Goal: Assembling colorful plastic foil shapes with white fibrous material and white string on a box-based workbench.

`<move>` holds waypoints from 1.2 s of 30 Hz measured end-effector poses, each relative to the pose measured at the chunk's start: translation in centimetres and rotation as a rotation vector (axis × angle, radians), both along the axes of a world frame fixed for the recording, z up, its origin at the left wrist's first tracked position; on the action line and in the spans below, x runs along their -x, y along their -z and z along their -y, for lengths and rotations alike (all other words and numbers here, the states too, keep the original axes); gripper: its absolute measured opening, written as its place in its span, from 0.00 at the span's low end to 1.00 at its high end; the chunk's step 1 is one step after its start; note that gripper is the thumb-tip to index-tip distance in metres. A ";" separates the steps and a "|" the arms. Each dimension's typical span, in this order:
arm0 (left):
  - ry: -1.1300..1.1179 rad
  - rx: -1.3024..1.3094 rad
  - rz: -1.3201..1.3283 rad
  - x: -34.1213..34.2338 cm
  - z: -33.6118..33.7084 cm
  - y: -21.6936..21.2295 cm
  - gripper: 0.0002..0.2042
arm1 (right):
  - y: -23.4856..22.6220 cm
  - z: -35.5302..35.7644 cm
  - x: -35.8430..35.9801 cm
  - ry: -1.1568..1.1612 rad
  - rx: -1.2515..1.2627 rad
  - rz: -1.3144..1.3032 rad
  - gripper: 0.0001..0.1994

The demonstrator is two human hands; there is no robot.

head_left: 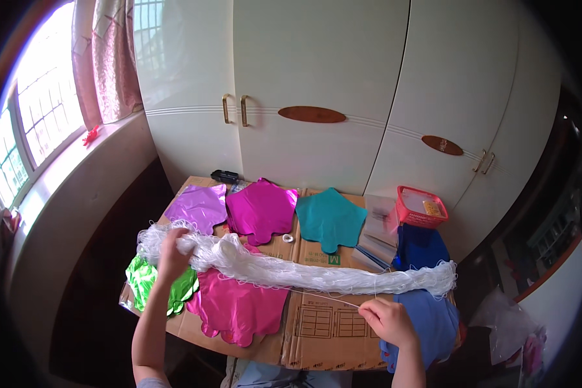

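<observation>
A long hank of white string lies across the cardboard-covered table, its left end loose and tangled. My left hand is closed on the hank near that end, with its fingertips partly lost among the strands. Nearer me and to the right, my right hand pinches a single strand that runs taut back toward the hank. Under and around the string lie flat foil star shapes that look like deflated balloons: green, pink, and blue beneath the hank's right end.
Behind the hank lie lilac, magenta and teal foil shapes. A small white ring-shaped roll sits between them. A pinkish-red basket stands back right, a black object back left. White cupboards rise behind the table.
</observation>
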State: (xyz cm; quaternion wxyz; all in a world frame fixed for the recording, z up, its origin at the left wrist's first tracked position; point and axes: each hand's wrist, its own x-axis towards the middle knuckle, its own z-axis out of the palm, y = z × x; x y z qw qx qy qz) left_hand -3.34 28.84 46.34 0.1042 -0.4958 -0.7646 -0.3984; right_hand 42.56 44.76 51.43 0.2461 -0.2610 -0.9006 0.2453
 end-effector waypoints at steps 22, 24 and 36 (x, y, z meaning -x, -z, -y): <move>0.240 0.564 -0.679 -6.0 -5.9 1.7 0.09 | 7.8 -10.5 1.3 0.052 -0.470 0.584 0.18; 0.220 0.378 -0.707 -6.8 -4.7 -0.5 0.11 | 7.1 -10.3 -0.1 0.011 -0.472 0.301 0.11; -0.057 0.077 -0.887 -8.1 5.2 -11.2 0.10 | -2.7 -8.8 -16.6 0.256 -0.799 0.166 0.11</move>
